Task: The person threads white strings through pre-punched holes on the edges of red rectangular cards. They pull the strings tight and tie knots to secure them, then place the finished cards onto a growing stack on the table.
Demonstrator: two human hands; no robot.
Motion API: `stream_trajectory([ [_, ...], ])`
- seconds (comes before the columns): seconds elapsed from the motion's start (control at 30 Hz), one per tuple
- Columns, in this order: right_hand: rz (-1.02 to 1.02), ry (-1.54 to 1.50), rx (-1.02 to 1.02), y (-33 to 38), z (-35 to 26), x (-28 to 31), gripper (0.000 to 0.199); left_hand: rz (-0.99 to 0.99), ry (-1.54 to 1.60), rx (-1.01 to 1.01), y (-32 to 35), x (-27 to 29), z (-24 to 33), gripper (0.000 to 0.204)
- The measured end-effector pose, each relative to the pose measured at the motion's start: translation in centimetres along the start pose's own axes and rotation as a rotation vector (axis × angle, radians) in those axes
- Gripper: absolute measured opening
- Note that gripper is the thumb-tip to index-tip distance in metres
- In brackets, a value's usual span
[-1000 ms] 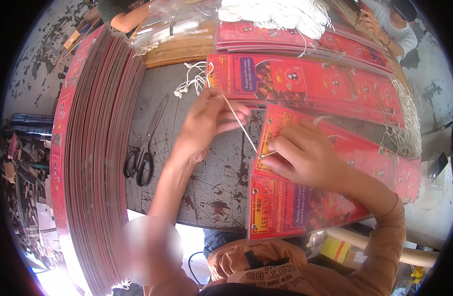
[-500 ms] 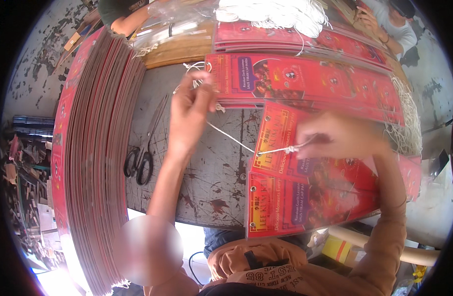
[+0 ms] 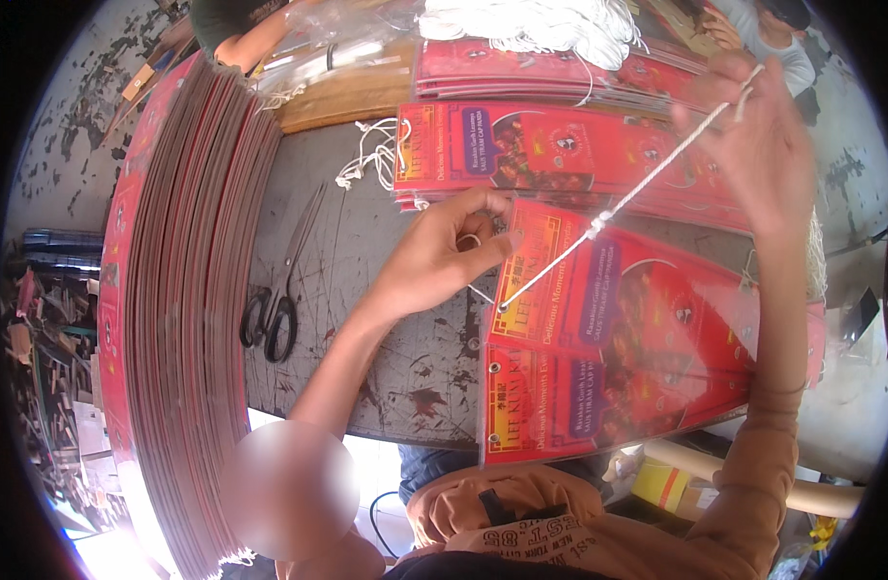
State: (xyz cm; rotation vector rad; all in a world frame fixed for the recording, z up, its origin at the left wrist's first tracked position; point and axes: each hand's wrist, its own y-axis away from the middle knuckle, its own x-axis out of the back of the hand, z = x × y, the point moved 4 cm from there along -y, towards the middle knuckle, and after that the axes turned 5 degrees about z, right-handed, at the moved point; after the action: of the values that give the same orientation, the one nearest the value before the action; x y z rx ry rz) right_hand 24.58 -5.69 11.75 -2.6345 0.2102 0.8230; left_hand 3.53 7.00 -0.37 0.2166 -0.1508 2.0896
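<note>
White cord (image 3: 598, 224); red sign (image 3: 647, 290) (yellow end panel (image 3: 538, 249)).

1. The single view came from the left of two fisheye cameras on the person's head
2. It looked down and forward over the brown top (image 3: 453, 503) onto the table (image 3: 400, 387)
3. It sat close enough for the left fingers (image 3: 487, 254) and right fingers (image 3: 777, 116) to show large
4. Its wide lens bent straight edges toward the rim

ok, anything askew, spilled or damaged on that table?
No spill visible. The grey tabletop looks damaged: scratched, with dark and brownish worn patches. The upper red card sits askew, slanted across the lower red card; the white cord runs straight from its corner to the right hand.
</note>
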Motion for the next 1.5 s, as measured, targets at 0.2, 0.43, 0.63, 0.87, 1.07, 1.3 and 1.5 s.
stream_trajectory([
  [0.2, -0.079, -0.128, 0.010, 0.1, 0.4, -0.3, 0.019, -0.207, -0.008, 0.084, 0.5, 0.7, 0.4, 0.018],
  [0.43, 0.000, 0.600, -0.157, 1.2, 8.3, -1.5, 0.020, 0.163, 0.110, 0.035, -0.1, 2.6, 1.4, 0.017],
  [0.63, -0.143, 1.135, 0.228, 2.8, 11.7, -2.0, 0.009, 0.531, -0.294, -0.320, 0.6, 4.8, 2.2, 0.010],
  [0.87, -0.144, 1.171, 0.215, 3.3, 11.4, -2.8, 0.010, 0.106, -0.375, -0.186, 0.5, 1.8, 1.9, 0.014],
  [1.07, -0.145, 1.171, 0.195, 3.4, 11.4, -2.9, 0.010, -0.111, -0.246, -0.072, 0.2, 1.4, 0.4, 0.018],
  [1.3, -0.113, 1.232, 0.211, 3.4, 11.6, -2.6, 0.011, -0.274, 0.051, 0.129, 0.2, 0.8, -0.3, 0.020],
  [1.5, -0.139, 1.304, 0.313, 3.4, 11.7, -2.8, 0.014, -0.304, 0.185, 0.196, 0.4, 0.6, -0.3, 0.022],
])
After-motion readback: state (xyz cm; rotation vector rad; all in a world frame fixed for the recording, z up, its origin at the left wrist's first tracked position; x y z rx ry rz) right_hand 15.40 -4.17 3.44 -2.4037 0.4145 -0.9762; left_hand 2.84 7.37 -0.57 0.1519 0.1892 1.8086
